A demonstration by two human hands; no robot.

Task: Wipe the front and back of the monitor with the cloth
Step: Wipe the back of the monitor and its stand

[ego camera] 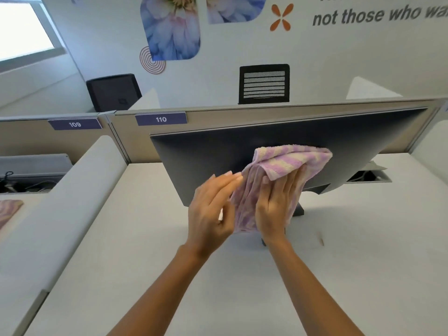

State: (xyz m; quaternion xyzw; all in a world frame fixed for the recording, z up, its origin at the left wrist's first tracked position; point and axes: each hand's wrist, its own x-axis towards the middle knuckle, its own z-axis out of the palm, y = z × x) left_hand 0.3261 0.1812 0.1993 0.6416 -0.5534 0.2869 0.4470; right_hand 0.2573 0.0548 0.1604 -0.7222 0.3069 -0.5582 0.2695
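Observation:
A dark-screened monitor (pixel 218 151) stands on the white desk (pixel 145 251), its front facing me and tilted back. A purple and cream striped cloth (pixel 291 158) lies against the lower middle of the screen. My right hand (pixel 276 204) is flat behind the cloth with straight fingers; the cloth's top folds over its fingertips and the rest hangs down to its left. My left hand (pixel 211 214) reaches in from the left, its straight fingertips touching the hanging part. The monitor's back is hidden.
The monitor's dark stand (pixel 298 209) sits under my right hand. A beige partition (pixel 242 116) labelled 110 runs behind the monitor, with two black chairs (pixel 264 83) beyond it. An open cable hatch (pixel 368 177) lies at right. A white divider (pixel 72 202) borders the desk's left.

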